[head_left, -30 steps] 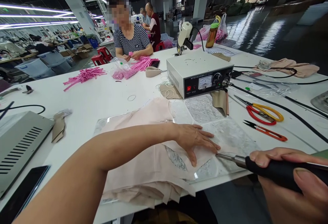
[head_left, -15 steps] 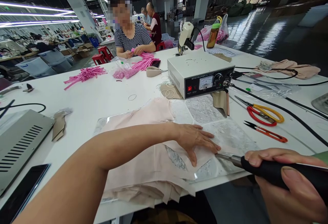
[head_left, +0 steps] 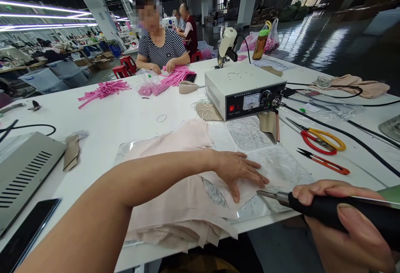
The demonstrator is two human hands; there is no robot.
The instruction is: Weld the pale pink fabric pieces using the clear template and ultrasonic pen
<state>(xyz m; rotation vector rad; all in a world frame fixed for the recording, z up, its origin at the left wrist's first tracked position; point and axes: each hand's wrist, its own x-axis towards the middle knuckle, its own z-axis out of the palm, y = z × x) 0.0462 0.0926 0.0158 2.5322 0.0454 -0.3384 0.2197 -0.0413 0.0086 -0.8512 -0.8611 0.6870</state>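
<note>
Flat on a piece of pale pink fabric, my left hand lies with its fingers spread. My right hand is wrapped round the black handle of an ultrasonic cutter. The cutter's slim metal tip meets the fabric's edge just below my left fingertips. Under the fabric is a clear, scuffed sheet on the table. More pink layers are stacked at the near edge, partly hidden by my left forearm.
A control box with a dial stands behind the sheet, its black cable running right. Scissors and orange thread snips lie at right. A phone and grey box are at left. Across the table a person handles pink strips.
My right hand has drawn the cutter a little to the left and towards me, its tip sliding along the fabric edge. My left hand stays in place.
</note>
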